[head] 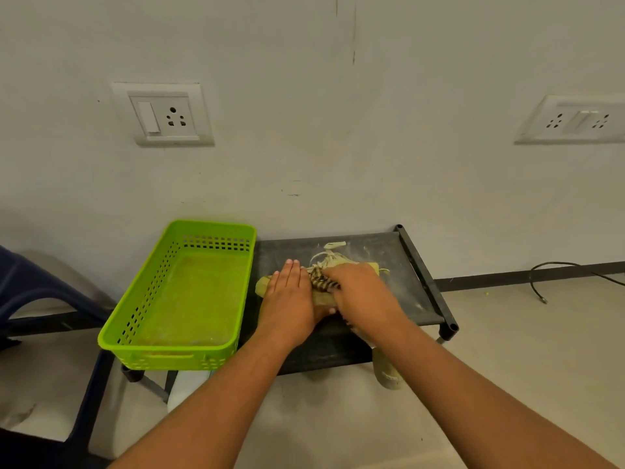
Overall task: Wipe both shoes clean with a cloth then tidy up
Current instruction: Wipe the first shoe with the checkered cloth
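Shoe [262,287] on counter [399,272], long axis left to right, under both hands. Left hand [291,294] flat, steadying the left end; right hand [362,294] curled round cloth [321,282], atop the middle.

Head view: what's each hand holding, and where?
The right hand grips a bunched dark-striped cloth against the middle of the pale yellow laced shoe. The left hand only presses flat, fingers straight, on the shoe's end nearer the green plastic basket.
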